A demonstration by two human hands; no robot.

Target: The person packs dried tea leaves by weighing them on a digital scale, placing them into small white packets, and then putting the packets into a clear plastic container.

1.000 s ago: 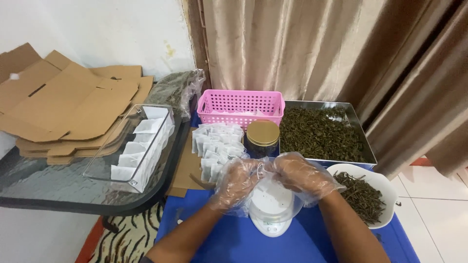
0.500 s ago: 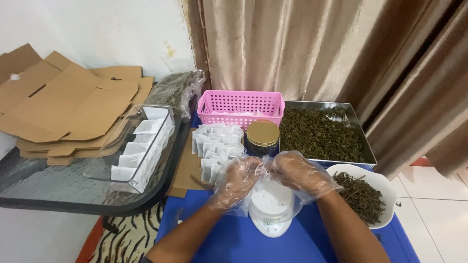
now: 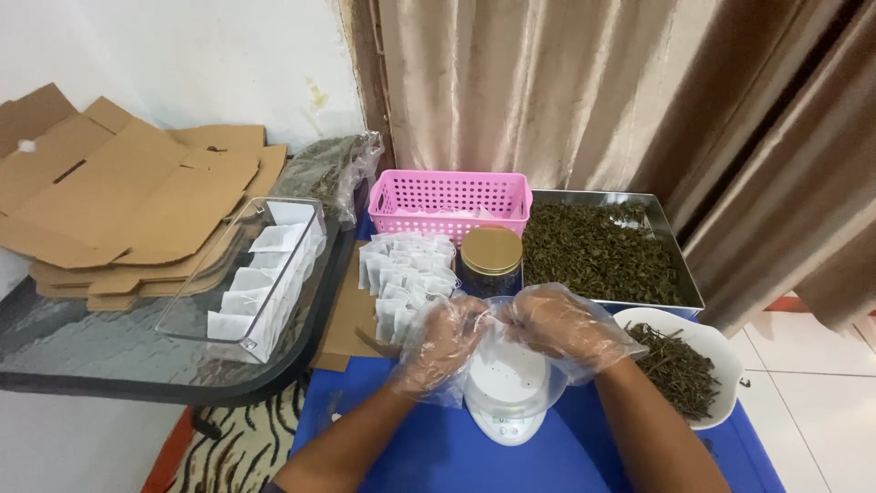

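Pinching together at the centre of the frame, the left hand and right hand, both in loose clear plastic gloves, close their grip on a small white filter bag, barely visible between the fingertips. They hold it directly above the white scale on the blue bench. Everything sits within reach: loose empty bags and a gold-lidded jar just above, a white bowl of dried leaves lower right, a steel tray of leaves and pink basket behind.
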